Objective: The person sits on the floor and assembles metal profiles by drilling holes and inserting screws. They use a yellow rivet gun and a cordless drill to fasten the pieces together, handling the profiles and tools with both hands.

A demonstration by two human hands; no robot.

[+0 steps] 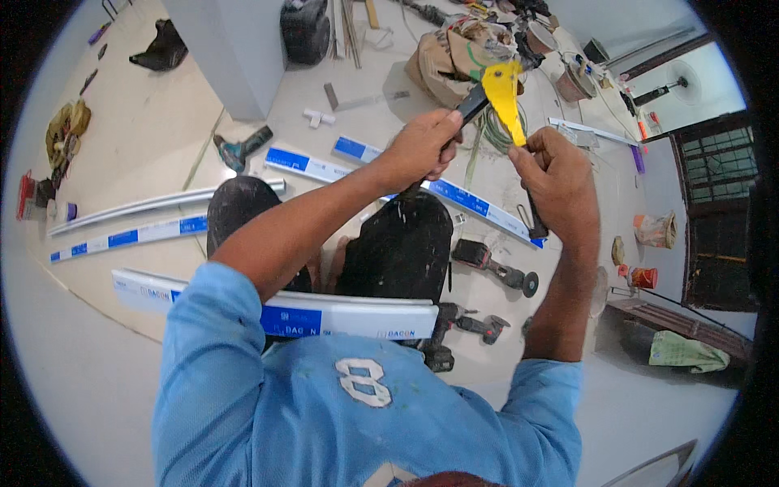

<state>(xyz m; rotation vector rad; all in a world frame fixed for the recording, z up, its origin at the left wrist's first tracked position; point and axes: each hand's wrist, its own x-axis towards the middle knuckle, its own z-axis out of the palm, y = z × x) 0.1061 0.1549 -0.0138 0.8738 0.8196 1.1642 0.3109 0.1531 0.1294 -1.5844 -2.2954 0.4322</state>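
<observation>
A hand tool with a yellow head (503,88) and a black handle is held up in front of my knees. My left hand (422,148) is closed round its black handle. At the tapered lower end of the yellow head, my right hand (556,178) has its thumb and fingers pinched together. A dark bar (533,213) hangs below that hand; I cannot tell whether it belongs to the same tool. Across my lap rests a white plastic channel (349,316) with blue printed film. Beyond my knees lies a longer white-and-blue strip (479,203) on the floor.
More white strips (134,235) lie at the left. A cordless drill (242,149) and a white tee fitting (318,118) are ahead. Right of my knees are an angle grinder (497,266) and another drill (442,333). A full sack (442,63) and a pillar (235,65) stand farther off.
</observation>
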